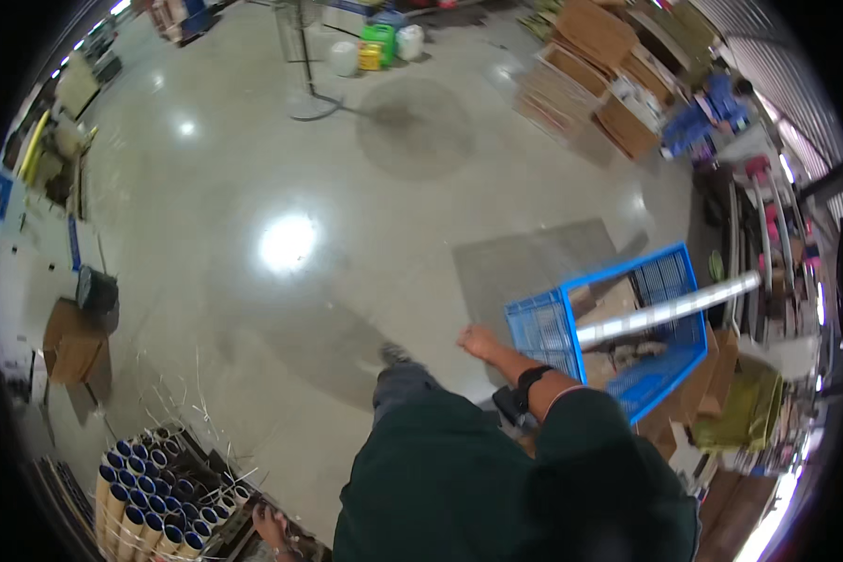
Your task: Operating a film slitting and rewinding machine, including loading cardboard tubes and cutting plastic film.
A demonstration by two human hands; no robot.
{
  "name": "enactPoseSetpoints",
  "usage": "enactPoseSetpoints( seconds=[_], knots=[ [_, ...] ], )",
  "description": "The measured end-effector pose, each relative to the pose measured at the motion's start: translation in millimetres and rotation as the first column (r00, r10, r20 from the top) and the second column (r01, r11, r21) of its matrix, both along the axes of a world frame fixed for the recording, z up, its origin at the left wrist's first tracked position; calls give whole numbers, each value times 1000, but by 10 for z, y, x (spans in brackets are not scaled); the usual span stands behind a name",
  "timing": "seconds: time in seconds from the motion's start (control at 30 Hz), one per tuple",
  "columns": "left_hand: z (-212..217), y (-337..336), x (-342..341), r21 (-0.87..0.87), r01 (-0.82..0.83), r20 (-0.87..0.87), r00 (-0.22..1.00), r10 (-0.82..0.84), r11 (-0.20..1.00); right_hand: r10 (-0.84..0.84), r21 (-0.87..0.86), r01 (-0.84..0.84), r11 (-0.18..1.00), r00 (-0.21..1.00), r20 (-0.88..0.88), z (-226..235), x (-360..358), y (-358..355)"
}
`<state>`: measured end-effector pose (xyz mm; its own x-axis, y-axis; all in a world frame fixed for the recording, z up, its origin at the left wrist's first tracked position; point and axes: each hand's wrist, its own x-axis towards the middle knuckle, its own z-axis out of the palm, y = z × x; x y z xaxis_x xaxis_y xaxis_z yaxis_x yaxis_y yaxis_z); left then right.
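My right hand (pixel 479 343) hangs over the floor, its fingers curled in with nothing visible in them. Just right of it stands a blue plastic crate (pixel 579 330), with a long pale tube (pixel 670 310) lying slantwise across it and brown cardboard inside. A dark band circles my right wrist. At the lower left, my left hand (pixel 270 526) is beside a bundle of upright cardboard tubes (pixel 150 510) with blue-lined ends. Its fingers look slightly apart and appear to hold nothing; whether they touch the brown edge next to the tubes I cannot tell.
Open cardboard boxes (pixel 595 70) are piled at the far right, near a person in blue (pixel 712 114). A stand with a round base (pixel 315 108) and several jugs (pixel 378 42) are ahead. A white machine (pixel 28 272) lines the left; shelving (pixel 768 225) runs along the right.
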<state>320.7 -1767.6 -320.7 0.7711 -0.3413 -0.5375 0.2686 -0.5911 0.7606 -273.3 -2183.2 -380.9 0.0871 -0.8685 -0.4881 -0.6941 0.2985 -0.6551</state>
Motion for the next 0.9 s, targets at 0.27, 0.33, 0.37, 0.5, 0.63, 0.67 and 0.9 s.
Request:
enactPoseSetpoints(
  seconds=[0.27, 0.33, 0.37, 0.5, 0.63, 0.67, 0.9],
  knots=[
    [-133, -68, 681, -31, -307, 113, 945, 308, 951, 124, 387, -199, 900, 970, 210, 83, 2032, -393],
    [-57, 589, 1013, 108, -410, 559, 779, 286, 906, 327, 500, -398, 769, 918, 227, 77, 2828, -571],
    [-6, 512, 1112, 44, -531, 526, 733, 432, 846, 391, 517, -441, 733, 896, 210, 78, 3166, -738],
    [1069, 30, 1529, -96, -783, 430, 523, 735, 614, 637, 469, -638, 611, 748, 186, 404, 4507, -1308],
    [800, 390, 2375, -86, -767, 571, 485, 662, 636, 679, 314, -697, 645, 711, 183, 562, 6039, -1708],
    [866, 239, 2630, -141, -706, 550, 527, 648, 694, 672, 281, -689, 668, 721, 171, 583, 6271, -1734],
    [1061, -110, 4403, 137, -605, 731, 596, 332, 784, 865, 195, -885, 424, 459, 204, 1155, 7936, -595]
  ],
)
